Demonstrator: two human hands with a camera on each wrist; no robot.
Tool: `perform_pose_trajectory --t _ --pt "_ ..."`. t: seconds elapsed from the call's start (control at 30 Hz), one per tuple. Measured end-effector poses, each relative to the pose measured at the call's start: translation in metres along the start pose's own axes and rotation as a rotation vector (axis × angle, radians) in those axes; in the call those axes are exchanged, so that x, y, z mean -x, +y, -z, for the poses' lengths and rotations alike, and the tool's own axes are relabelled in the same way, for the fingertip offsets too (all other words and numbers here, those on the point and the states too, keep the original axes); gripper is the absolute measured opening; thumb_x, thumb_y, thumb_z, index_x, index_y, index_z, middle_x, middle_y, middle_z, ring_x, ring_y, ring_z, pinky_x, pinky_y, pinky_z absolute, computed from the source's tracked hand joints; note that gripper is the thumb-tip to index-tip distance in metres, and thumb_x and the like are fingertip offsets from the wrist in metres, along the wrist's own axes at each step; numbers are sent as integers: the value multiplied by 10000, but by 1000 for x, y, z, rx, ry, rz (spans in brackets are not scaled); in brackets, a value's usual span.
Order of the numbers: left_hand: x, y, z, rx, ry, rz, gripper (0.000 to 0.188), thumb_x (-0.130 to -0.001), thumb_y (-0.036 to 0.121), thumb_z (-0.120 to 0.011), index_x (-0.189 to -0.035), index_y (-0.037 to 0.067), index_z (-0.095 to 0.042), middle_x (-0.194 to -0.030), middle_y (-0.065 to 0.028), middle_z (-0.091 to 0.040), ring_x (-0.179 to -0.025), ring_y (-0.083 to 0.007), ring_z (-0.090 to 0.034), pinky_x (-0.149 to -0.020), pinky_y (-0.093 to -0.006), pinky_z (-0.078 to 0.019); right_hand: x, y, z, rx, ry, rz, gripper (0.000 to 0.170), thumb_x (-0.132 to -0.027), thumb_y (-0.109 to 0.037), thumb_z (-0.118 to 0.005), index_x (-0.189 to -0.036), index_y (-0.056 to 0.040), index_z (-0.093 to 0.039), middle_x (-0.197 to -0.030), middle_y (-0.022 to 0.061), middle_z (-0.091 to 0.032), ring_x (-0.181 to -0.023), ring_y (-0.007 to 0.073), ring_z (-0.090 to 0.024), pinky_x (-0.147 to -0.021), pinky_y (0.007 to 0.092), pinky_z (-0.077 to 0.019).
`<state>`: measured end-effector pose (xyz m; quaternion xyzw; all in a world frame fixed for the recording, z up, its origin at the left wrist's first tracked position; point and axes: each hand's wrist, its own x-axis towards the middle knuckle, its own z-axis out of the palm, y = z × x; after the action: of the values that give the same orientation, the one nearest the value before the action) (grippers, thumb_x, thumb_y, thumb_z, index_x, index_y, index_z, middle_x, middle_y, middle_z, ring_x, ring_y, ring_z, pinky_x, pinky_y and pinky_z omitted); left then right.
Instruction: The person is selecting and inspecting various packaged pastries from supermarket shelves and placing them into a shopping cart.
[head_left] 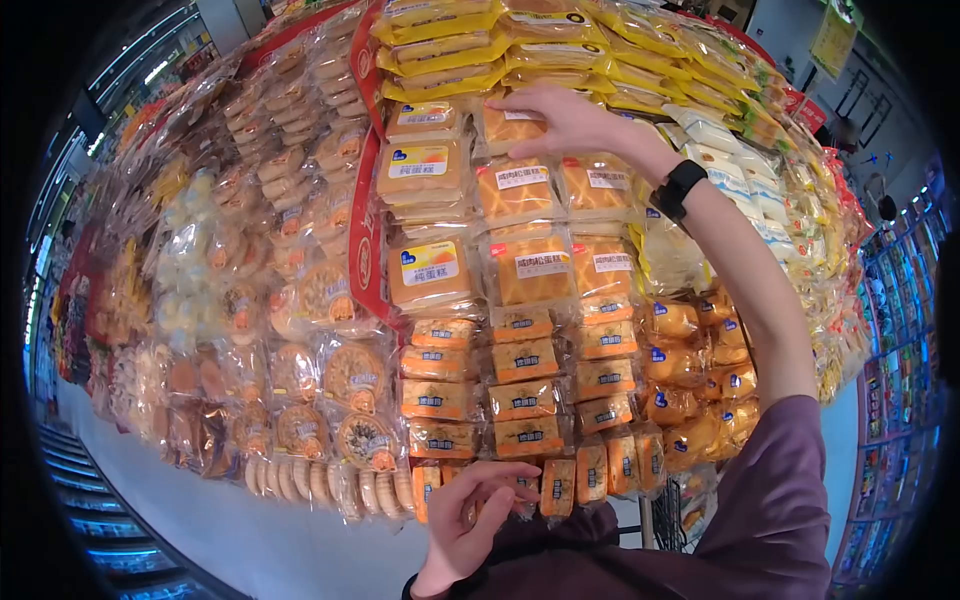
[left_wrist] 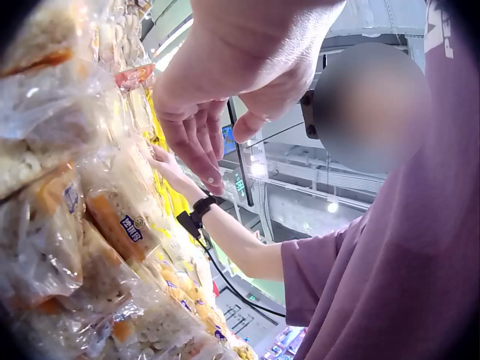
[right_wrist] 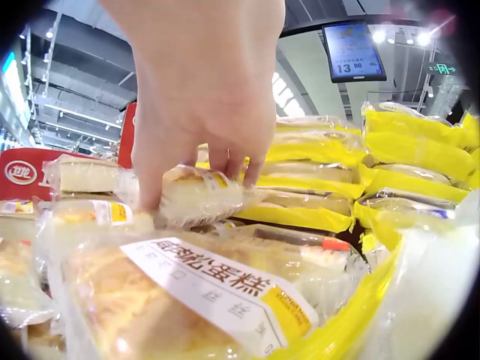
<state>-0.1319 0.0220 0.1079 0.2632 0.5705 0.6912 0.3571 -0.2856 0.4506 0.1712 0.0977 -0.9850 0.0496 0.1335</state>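
My right hand (head_left: 570, 122) reaches to the back of a column of bagged square cakes. It grips a packaged cake (right_wrist: 199, 201), thumb on one side and fingertips on the other, as the right wrist view shows of the hand (right_wrist: 206, 112). A larger bagged cake (right_wrist: 180, 292) with a white and yellow label lies in front. Low in the head view, my left hand (head_left: 475, 520) hovers by the front row of small orange packs (head_left: 558, 488), fingers loosely bent and holding nothing. In the left wrist view that hand (left_wrist: 240, 75) hangs beside the stacked packs.
Yellow-bagged goods (head_left: 440, 55) are stacked behind the cakes. A red divider strip (head_left: 366, 240) runs left of them, with round bagged pastries (head_left: 355, 375) beyond. Bagged rolls (head_left: 672, 360) and white packages (head_left: 725, 175) sit to the right, under the right arm.
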Motion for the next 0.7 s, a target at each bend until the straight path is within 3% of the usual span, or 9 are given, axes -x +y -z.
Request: perform_pose_trajectory --t 0.13,0.23,0.33,0.43,0.5,0.53,0.57,0.63,0.7 --pt "-2 1 3 13 4 -3 238 -973 38 -494 -1158 -84 -579 -1088 -164 -674 -882 -183 -687 -726 -264 -542 7 2 2 71 -47 -14 696 -856 -475 -649 -1423 -124 -453 -1350 180 -531 -1253 356 -484 -1035 433 -409" --pt "-4 -1 3 -45 -54 -40 250 -987 72 -467 -1162 -90 -544 -1096 -204 -658 -860 -207 -685 -716 -281 -545 6 8 -21 209 220 179 686 -884 -526 -587 -1414 -109 -459 -1185 167 -597 -1119 341 -564 -941 425 -461" --pt "-3 4 3 -135 -129 -56 258 -995 88 -451 -1165 -91 -528 -1101 -225 -651 -863 -218 -682 -722 -289 -543 6 -3 -16 280 83 67 663 -922 -548 -507 -1405 -96 -454 -1260 166 -575 -1155 345 -550 -963 396 -459" --pt "5 8 0 -137 -154 -42 260 -995 67 -440 -1175 -88 -545 -1092 -220 -660 -879 -214 -684 -747 -290 -532 8 -24 -4 597 66 -5 587 -977 -471 -461 -1439 -112 -416 -1430 130 -469 -1279 317 -477 -1071 419 -380" --pt "11 7 -5 -111 -144 -28 263 -997 60 -436 -1181 -86 -555 -1078 -219 -669 -871 -214 -686 -753 -291 -528 17 -43 18 395 167 -59 501 -998 -393 -469 -1385 -75 -474 -1388 131 -512 -1263 312 -492 -1066 401 -378" --pt "17 3 -9 -60 -105 -9 267 -986 26 -475 -1222 -11 -593 -981 -106 -714 -869 -143 -669 -752 -263 -525 36 -64 46 344 221 -51 517 -1001 -395 -458 -1370 -34 -456 -1349 182 -523 -1228 341 -508 -1044 410 -401" --pt "20 3 -10 -55 -143 21 264 -995 24 -444 -1211 -36 -582 -998 -141 -706 -864 -159 -675 -743 -270 -533 63 -89 72 295 272 -48 536 -1003 -397 -447 -1356 7 -438 -1311 233 -533 -1194 370 -525 -1022 419 -424" --pt "24 2 -14 -30 -230 74 274 -1014 19 -380 -1189 -87 -562 -1032 -212 -691 -853 -191 -688 -726 -284 -548 105 -122 84 301 246 -149 416 -993 -328 -468 -1299 -49 -497 -1223 212 -583 -1128 365 -561 -971 436 -448" --pt "30 -8 -21 -82 -284 26 292 -980 -48 -365 -1170 -65 -586 -1119 -197 -659 -873 -197 -686 -726 -286 -564 132 -118 81 236 258 -40 403 -995 -297 -505 -1289 -24 -542 -1337 151 -551 -1231 300 -523 -1034 378 -398"
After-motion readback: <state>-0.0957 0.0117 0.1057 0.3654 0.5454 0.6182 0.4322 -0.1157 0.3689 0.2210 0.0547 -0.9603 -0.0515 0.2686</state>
